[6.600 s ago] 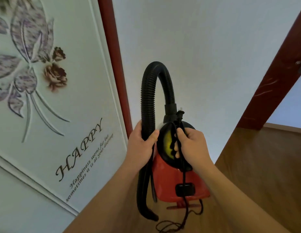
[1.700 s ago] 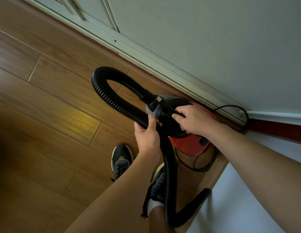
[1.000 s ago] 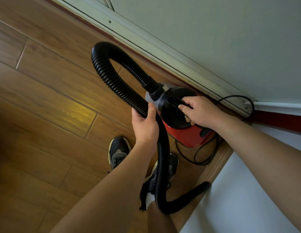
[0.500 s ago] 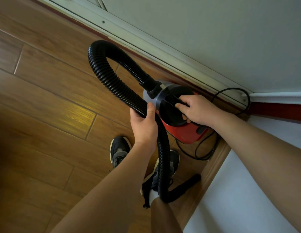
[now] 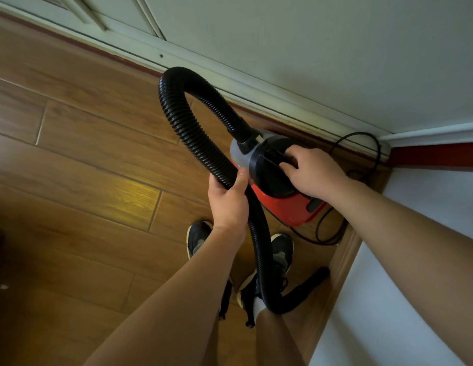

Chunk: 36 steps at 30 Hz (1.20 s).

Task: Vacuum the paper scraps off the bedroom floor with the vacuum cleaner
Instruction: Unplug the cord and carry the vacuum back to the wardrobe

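A small red vacuum cleaner (image 5: 285,204) with a black and grey top hangs above the wooden floor near a wall corner. My right hand (image 5: 313,173) grips its black handle from above. A black ribbed hose (image 5: 182,120) loops up from the top, bends over and runs down past my feet, its nozzle end (image 5: 313,281) lying by the right wall. My left hand (image 5: 228,202) is closed around the hose just left of the body. A black power cord (image 5: 372,149) trails behind the cleaner into the corner. A small white scrap (image 5: 3,287) lies at the far left.
A pale wall with white trim (image 5: 256,88) runs diagonally across the top. A white wall (image 5: 383,299) with a wooden skirting board stands close on the right. My two black shoes (image 5: 198,237) stand on the wooden planks (image 5: 85,180), which stretch away to the left.
Since a second ago the cleaner and hose have stayed in my hands with only slight shifts. The hose's nozzle end has slid a little along the right wall. Much earlier I looked up at the wall.
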Tool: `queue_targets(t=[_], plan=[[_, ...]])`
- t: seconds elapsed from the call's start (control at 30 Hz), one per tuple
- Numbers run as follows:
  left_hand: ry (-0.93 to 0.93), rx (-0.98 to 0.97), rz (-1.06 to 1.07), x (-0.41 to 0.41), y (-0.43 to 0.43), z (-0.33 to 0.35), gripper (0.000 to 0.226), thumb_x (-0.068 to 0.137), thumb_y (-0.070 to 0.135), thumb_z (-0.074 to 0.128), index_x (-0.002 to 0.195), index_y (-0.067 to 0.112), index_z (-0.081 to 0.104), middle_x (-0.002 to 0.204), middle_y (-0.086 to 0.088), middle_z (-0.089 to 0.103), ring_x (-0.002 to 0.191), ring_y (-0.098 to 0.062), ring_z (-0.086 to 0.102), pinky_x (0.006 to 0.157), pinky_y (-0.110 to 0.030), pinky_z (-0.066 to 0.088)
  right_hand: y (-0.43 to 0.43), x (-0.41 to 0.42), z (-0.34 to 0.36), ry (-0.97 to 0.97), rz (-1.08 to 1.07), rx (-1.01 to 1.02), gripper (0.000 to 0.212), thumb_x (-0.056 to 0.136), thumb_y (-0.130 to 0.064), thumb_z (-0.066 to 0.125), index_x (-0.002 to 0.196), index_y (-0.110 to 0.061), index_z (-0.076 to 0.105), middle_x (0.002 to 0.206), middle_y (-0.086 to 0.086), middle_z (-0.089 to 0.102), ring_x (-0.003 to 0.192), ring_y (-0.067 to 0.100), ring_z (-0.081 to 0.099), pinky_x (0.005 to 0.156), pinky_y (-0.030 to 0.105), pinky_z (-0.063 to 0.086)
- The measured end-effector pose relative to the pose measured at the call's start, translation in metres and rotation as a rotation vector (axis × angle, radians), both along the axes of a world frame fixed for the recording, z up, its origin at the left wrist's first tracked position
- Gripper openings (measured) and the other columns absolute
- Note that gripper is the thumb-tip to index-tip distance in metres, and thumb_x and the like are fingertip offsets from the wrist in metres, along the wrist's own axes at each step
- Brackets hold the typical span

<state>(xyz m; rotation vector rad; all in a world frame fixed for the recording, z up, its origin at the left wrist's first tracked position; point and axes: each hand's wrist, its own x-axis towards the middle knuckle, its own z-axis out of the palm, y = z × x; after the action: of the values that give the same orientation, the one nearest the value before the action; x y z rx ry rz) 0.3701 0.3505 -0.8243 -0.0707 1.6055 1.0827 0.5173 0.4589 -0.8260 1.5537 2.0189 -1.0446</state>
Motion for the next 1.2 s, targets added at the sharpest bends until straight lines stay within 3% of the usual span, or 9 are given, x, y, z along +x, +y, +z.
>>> queue_targets(t=[0.1, 0.17, 0.23, 0.53, 0.97, 1.1, 1.2], plan=[[-0.010, -0.014, -0.025, -0.006, -0.006, 0.005, 0.008, 0.098, 0.020, 0.064, 0.095, 0.020, 0.057, 0.091, -0.005, 0.060, 0.084, -0.015, 0.063, 0.078, -0.030, 0.050, -0.007, -0.002, 0.006, -0.006, -0.035, 0.033, 0.040, 0.104, -0.035, 0.053, 0.138, -0.015, 0.053, 0.113, 0.009, 0.069, 0.097, 0.029, 0.067, 0.073, 0.037, 0.054], [-0.013, -0.018, -0.047, -0.009, -0.010, 0.010, 0.007, 0.098, 0.020, 0.064, 0.097, 0.021, 0.058, 0.094, -0.007, 0.061, 0.086, -0.015, 0.063, 0.077, -0.030, 0.049, -0.012, -0.003, 0.012, -0.002, -0.057, 0.049, 0.048, 0.103, -0.037, 0.055, 0.145, -0.015, 0.048, 0.135, 0.008, 0.061, 0.117, 0.029, 0.061, 0.085, 0.038, 0.052], [-0.020, -0.021, -0.055, -0.012, -0.014, 0.014, 0.006, 0.098, 0.019, 0.064, 0.099, 0.021, 0.058, 0.095, -0.008, 0.062, 0.087, -0.016, 0.063, 0.078, -0.030, 0.049, -0.017, -0.004, 0.017, -0.009, -0.069, 0.072, 0.053, 0.102, -0.038, 0.056, 0.149, -0.016, 0.043, 0.145, 0.008, 0.054, 0.127, 0.029, 0.055, 0.095, 0.040, 0.050], [-0.019, -0.043, -0.090, -0.019, -0.034, 0.027, 0.008, 0.099, 0.017, 0.063, 0.092, 0.021, 0.060, 0.088, -0.006, 0.062, 0.085, -0.018, 0.062, 0.081, -0.035, 0.048, -0.030, -0.009, 0.037, -0.045, -0.059, 0.143, 0.063, 0.104, -0.036, 0.052, 0.157, -0.010, 0.031, 0.159, 0.008, 0.040, 0.148, 0.027, 0.034, 0.118, 0.043, 0.035], [0.064, -0.023, -0.229, -0.028, -0.057, 0.037, 0.004, 0.100, 0.027, 0.061, 0.098, 0.024, 0.059, 0.093, -0.004, 0.062, 0.086, -0.017, 0.059, 0.080, -0.035, 0.048, -0.072, -0.019, 0.052, -0.046, -0.029, 0.268, 0.055, 0.105, -0.033, 0.046, 0.153, -0.007, 0.039, 0.158, 0.011, 0.042, 0.148, 0.029, 0.034, 0.121, 0.042, 0.030], [0.146, -0.061, -0.303, -0.032, -0.071, 0.044, 0.021, 0.100, 0.033, 0.060, 0.111, 0.015, 0.060, 0.089, 0.004, 0.062, 0.084, -0.015, 0.061, 0.081, -0.040, 0.055, -0.091, -0.019, 0.065, -0.054, -0.042, 0.284, 0.055, 0.105, -0.033, 0.047, 0.153, -0.008, 0.038, 0.159, 0.011, 0.041, 0.149, 0.028, 0.033, 0.121, 0.043, 0.029], [0.217, -0.067, -0.351, -0.038, -0.079, 0.055, 0.028, 0.099, 0.038, 0.059, 0.120, 0.020, 0.057, 0.097, 0.003, 0.065, 0.092, -0.017, 0.066, 0.090, -0.047, 0.058, -0.102, -0.021, 0.077, -0.056, -0.033, 0.289, 0.056, 0.105, -0.035, 0.046, 0.154, -0.010, 0.037, 0.159, 0.010, 0.040, 0.150, 0.028, 0.032, 0.121, 0.043, 0.030]])
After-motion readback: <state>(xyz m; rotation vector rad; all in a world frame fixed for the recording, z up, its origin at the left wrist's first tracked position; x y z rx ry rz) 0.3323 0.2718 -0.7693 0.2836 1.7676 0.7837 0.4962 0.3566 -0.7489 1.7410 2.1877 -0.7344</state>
